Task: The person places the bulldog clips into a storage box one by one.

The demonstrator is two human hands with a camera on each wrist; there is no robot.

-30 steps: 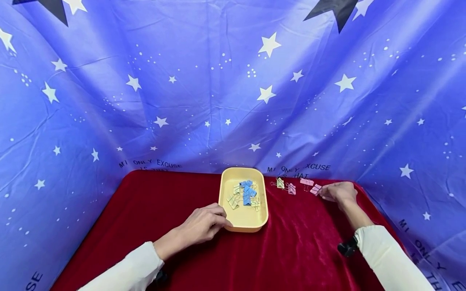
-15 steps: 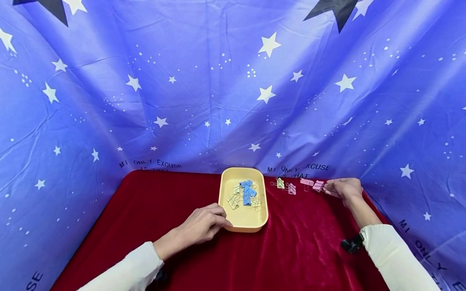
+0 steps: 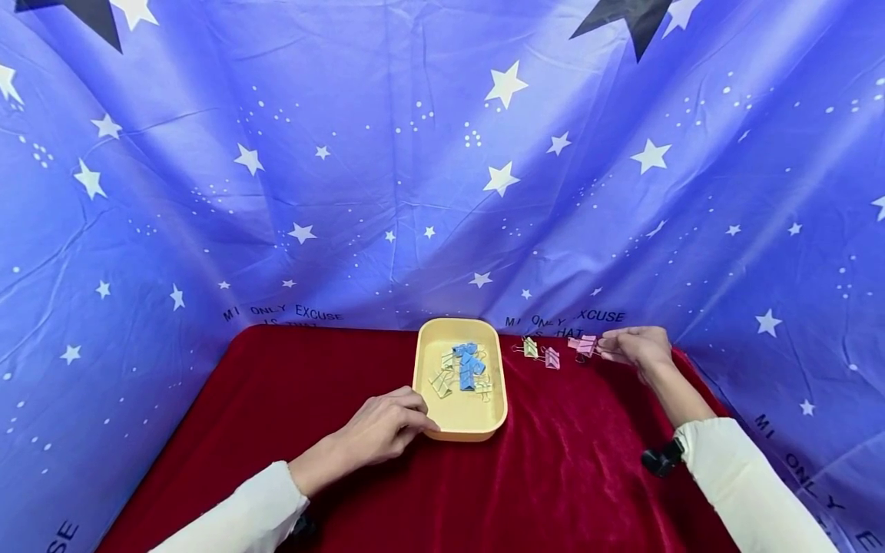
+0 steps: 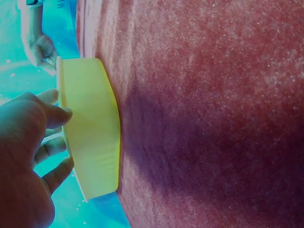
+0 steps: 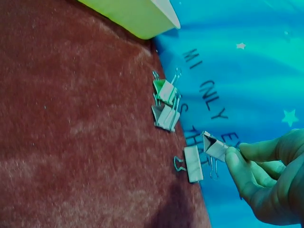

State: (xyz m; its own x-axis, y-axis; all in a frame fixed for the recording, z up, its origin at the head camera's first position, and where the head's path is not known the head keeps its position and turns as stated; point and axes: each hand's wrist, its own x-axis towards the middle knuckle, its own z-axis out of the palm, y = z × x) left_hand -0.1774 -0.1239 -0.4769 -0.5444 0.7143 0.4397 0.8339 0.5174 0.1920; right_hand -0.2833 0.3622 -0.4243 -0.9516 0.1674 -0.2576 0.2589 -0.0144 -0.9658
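My right hand (image 3: pixel 638 349) pinches a pink binder clip (image 5: pixel 214 147) between thumb and fingertips, lifted off the cloth. Just beside it in the right wrist view, another pink binder clip (image 5: pixel 193 164) lies near the table's far edge. A yellow-green binder clip (image 3: pixel 530 348) and a pink one (image 3: pixel 551 358) lie close together farther left. My left hand (image 3: pixel 387 422) grips the near-left corner of a yellow tray (image 4: pixel 90 128), thumb and fingers at its rim. Inside the tray sit several blue binder clips (image 3: pixel 468 376) and pale yellow binder clips (image 3: pixel 440 384).
Dark red velvet cloth (image 3: pixel 311 361) covers the table. A blue curtain (image 3: pixel 387 261) with white stars hangs right behind the far edge and along both sides.
My right hand has raised the pink clip from the cloth and carried it left, over the neighbouring pink clip. The left hand stays on the tray.
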